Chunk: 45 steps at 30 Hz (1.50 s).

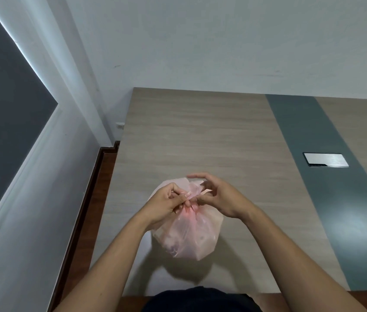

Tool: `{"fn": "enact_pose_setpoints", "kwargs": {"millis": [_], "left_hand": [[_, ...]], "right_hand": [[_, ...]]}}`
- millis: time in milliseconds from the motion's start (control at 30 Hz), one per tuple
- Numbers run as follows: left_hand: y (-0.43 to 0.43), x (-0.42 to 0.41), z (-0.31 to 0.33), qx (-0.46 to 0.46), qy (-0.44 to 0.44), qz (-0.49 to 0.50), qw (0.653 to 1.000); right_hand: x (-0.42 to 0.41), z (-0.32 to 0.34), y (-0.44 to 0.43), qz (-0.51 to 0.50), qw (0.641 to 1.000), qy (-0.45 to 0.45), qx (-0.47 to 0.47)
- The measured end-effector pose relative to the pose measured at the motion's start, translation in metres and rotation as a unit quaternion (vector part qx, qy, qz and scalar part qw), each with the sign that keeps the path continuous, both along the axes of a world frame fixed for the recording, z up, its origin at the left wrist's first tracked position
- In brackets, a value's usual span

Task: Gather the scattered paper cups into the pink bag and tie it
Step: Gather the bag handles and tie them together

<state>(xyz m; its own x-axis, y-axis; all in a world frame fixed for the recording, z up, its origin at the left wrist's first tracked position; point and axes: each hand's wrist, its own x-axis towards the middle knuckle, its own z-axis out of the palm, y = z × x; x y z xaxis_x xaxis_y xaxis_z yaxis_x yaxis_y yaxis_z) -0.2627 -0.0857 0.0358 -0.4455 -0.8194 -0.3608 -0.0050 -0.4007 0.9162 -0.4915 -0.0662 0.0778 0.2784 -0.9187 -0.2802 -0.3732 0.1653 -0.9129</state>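
**Two hands pinch the top of one pink bag on the table**

One big wooden table (200, 136) fills most of the view. It is light brown, with one wide grey stripe (326, 176) running down its right part. One small silver plate (326, 159) sits flat in that stripe, well apart from the bag. Behind the table is one white wall (200, 41). On the left there is one dark window blind (2, 109), and below it a strip of reddish brown floor (92, 210) runs beside the table.

One pink bag (189, 235) sits on the table, near the front edge and close to the person. It is thin and you can see through it a little. It looks round and full, but the shapes inside are too blurry to count, so I cannot tell how many cups are in it. No cups lie loose on the table. The top of the bag is bunched into one tight neck.

Two bare arms reach in from the bottom. The left hand (166, 203) is closed tight on the bunched neck, with its fingers curled in. The right hand (220, 197) pinches a loose strip of the bag top just beside the left hand, while its other fingers arch over it
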Motion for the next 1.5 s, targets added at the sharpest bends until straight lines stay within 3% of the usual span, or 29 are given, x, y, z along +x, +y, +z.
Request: {"fn": "enact_pose_setpoints", "kwargs": {"millis": [133,467,633,800,1200,1333,1500], "left_hand": [[-0.003,0.006,-0.007,-0.004,0.019,-0.043,0.999],[0.003,-0.001,-0.019,-0.091,-0.038,0.078,0.992],[0.002,-0.003,-0.004,-0.273,-0.181,0.038,0.944],[0.001,-0.006,0.006,-0.324,-0.178,0.059,0.927],[-0.001,-0.001,0.009,-0.306,-0.239,0.063,0.919],[0.001,-0.001,0.007,-0.325,-0.269,0.062,0.904],[0.003,-0.002,0.002,-0.275,-0.236,0.078,0.929]], "right_hand": [[0.003,-0.006,0.000,-0.031,0.999,-0.005,-0.008],[0.018,-0.025,0.005,-0.142,0.989,-0.008,-0.035],[0.024,-0.024,0.002,-0.182,0.980,0.068,-0.044],[0.023,-0.017,-0.007,-0.227,0.973,0.034,0.004],[0.016,-0.020,0.006,-0.061,0.997,-0.001,0.049],[0.022,-0.021,0.008,-0.042,0.998,0.040,0.026],[0.027,-0.025,0.008,-0.023,0.995,0.101,-0.003]]}}
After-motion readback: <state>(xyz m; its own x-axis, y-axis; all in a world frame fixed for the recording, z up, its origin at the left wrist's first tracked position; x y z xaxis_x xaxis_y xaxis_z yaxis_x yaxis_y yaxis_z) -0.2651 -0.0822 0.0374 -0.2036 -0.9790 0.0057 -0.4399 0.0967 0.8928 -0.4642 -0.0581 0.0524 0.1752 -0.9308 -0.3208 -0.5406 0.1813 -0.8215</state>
